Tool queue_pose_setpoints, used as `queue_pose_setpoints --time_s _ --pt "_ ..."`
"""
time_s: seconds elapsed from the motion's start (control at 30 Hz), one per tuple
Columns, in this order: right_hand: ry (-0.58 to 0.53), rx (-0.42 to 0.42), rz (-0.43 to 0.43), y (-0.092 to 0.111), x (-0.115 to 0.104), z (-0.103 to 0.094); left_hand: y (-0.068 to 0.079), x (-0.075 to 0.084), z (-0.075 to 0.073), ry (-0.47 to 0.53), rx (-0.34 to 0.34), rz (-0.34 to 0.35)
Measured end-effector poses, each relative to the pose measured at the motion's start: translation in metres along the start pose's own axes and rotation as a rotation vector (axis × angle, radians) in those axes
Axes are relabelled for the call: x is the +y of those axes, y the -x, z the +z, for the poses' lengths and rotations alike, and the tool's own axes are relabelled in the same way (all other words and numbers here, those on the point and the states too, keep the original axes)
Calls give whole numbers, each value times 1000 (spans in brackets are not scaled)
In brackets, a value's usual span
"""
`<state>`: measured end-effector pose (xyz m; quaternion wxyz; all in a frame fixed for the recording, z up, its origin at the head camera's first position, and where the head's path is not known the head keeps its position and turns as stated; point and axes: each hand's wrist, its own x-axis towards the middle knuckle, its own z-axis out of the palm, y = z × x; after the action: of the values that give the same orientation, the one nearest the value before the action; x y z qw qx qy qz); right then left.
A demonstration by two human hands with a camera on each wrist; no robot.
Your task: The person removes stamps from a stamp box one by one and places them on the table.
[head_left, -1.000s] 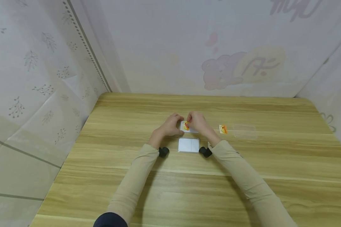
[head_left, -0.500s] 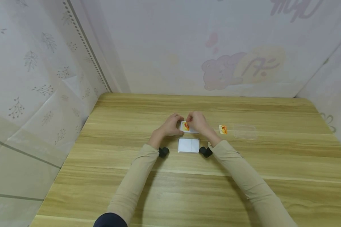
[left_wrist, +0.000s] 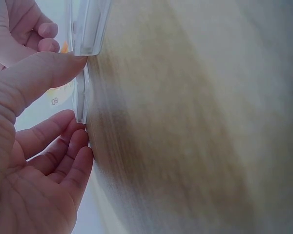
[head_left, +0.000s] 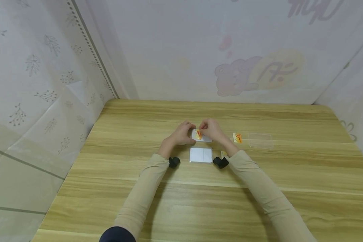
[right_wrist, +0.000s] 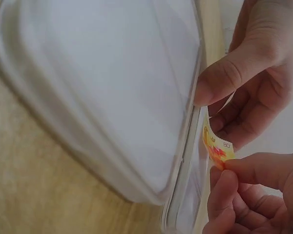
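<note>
Between thumb and fingertips, my right hand [head_left: 211, 130] pinches a yellow and orange postage stamp [right_wrist: 217, 146]. The stamp, printed with an 80, looks curved and tilted in the right wrist view. It is above a shallow clear case with a white inside [head_left: 206, 139]; whether its far edge touches the case I cannot tell. My left hand [head_left: 183, 133] grips that case at its left end, thumb on the near edge and fingers on the far one. A second clear case, white inside [head_left: 201, 155], lies just nearer to me.
Another orange stamp [head_left: 237, 138] lies right of my right hand. Beyond it is a transparent lid [head_left: 260, 140]. A pale stamp [head_left: 223, 154] shows partly beside my right wrist camera [head_left: 220, 162]. All lie on a wooden table [head_left: 181, 208], with curtained walls behind and left.
My right hand has shifted slightly right, and the stamp in its fingers has tilted. More of the pale stamp near the right wrist shows. My left hand stays in place.
</note>
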<state>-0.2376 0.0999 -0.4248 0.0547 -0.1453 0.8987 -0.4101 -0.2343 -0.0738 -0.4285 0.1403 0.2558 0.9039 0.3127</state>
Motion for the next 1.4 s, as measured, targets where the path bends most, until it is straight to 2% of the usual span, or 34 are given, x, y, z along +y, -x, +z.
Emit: queue_pose_setpoints --time_s 0.27,0.47,0.83,1.03,1.13,1.4 --pt "-133 -23 137 2 4 -3 -2 0 1 -33 10 15" --pt "-148 -12 184 3 8 -4 -3 0 1 -25 -3 -2" --pt "-152 3 232 9 10 -9 -3 1 2 -44 12 17" --pt "-156 -22 288 13 12 -15 -3 0 2 -36 11 17" --pt "-152 -24 292 15 13 -19 -4 0 2 -39 12 19" --pt "-107 14 229 22 18 -24 -3 -2 2 -67 18 27"
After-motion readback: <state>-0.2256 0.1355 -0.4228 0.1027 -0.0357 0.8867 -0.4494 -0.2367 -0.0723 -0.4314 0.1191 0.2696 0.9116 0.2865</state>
